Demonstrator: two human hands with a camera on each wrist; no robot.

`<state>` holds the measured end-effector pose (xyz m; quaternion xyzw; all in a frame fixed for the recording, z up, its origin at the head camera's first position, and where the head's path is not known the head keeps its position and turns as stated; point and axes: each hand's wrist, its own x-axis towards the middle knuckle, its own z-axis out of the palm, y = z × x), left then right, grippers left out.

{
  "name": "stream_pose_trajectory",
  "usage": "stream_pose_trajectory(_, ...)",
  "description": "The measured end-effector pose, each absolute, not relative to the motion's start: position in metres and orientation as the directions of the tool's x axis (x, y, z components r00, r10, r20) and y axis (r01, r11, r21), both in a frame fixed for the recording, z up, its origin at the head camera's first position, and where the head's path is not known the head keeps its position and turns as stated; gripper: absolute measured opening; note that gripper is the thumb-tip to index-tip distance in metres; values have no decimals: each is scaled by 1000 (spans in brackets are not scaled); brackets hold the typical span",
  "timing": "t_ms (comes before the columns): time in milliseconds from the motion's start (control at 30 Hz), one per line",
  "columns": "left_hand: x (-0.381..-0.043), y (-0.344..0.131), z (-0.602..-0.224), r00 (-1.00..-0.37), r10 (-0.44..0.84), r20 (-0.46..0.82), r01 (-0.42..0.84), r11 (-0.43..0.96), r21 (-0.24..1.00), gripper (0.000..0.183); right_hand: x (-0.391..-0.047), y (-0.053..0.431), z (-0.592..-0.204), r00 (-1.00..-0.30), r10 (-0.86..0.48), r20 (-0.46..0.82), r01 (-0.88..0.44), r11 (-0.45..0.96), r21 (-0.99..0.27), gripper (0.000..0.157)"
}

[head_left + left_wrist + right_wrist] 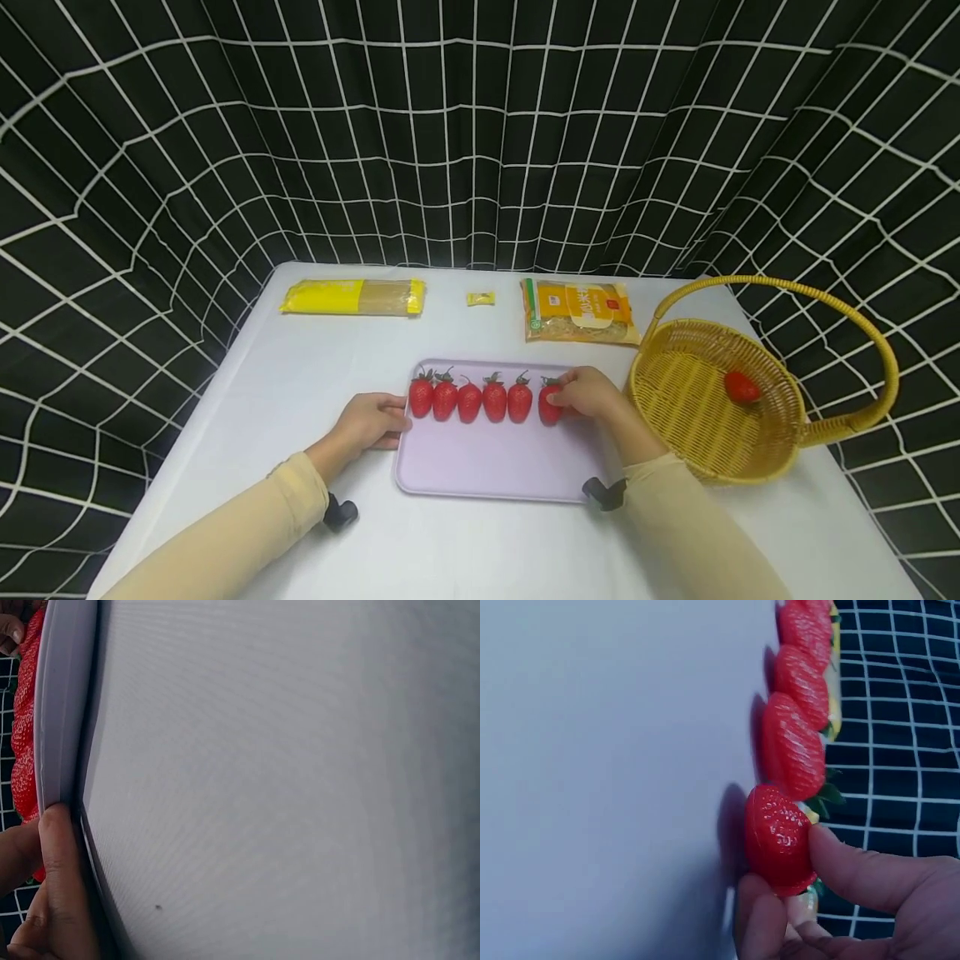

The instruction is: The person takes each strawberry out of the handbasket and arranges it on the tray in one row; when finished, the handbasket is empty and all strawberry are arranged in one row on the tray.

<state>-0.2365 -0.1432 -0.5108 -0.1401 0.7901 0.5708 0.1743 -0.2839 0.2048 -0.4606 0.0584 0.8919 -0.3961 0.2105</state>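
Note:
My right hand point(588, 392) pinches a red strawberry point(776, 836) between thumb and fingers at the right end of a row on the pale lilac tray point(487, 462). Several more strawberries point(468, 402) with green leaves lie side by side along the tray's far half, tips toward me. A small gap separates the held strawberry from its neighbour point(520, 402). At the tray's left edge, my left hand point(369, 422) holds the rim, with a finger point(61, 855) against the outer wall in the left wrist view.
To the right stands a yellow wicker basket point(675, 408) with a tall handle and one strawberry point(742, 387) inside. Along the back lie a yellow noodle packet point(352, 297), a small yellow wrapped piece point(481, 298) and an orange food bag point(581, 312). Dark gridded curtain surrounds the white table.

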Motion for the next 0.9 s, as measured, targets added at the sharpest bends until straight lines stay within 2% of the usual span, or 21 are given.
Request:
stream_pose_trajectory(300,-237,-144,-509,-901,-29,-432,-415,341,844,51,-290,195,-463,-911,-32,-412,255,740,-622,26)
stream_pose_trajectory(467,-237,-142,-509,-902,-21,-431,-413,334,847,50,-288,209,-452,-901,-59,-430,264,711,-652,39)
stream_pose_trajectory(567,-236,-142,-509,-905,-20,-425,-406,335,850,48,-287,237,-427,-888,-183,-422,200,672,-713,48)
stream_pose_trajectory(700,-235,-143,-509,-905,-33,-424,-408,347,845,48,-291,295,-389,-833,-368,-413,167,544,-822,52)
stream_pose_trajectory(833,-235,-146,-509,-902,-50,-430,-419,350,838,48,-302,359,-367,-817,-379,-435,254,441,-861,44)
stream_pose_trajectory(900,-235,-147,-509,-901,-53,-431,-422,347,838,48,-308,386,-365,-821,-327,-468,324,408,-854,31)
